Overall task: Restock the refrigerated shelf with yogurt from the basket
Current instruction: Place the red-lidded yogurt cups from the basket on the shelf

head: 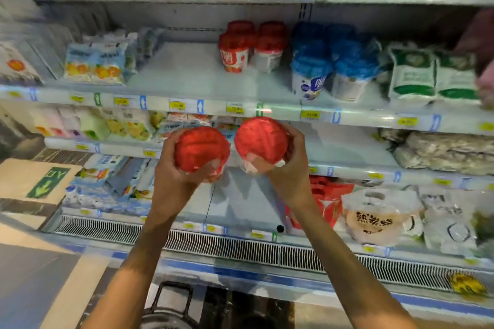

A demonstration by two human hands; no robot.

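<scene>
Here, left hand [175,177] gripping yogurt [201,148], right hand [288,172] likewise

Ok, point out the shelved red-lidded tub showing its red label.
The front-left tub of the four; its right neighbour shows a plain pale side.

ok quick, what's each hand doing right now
Left hand: grips one red-lidded yogurt cup.
Right hand: grips another red-lidded yogurt cup.
</scene>
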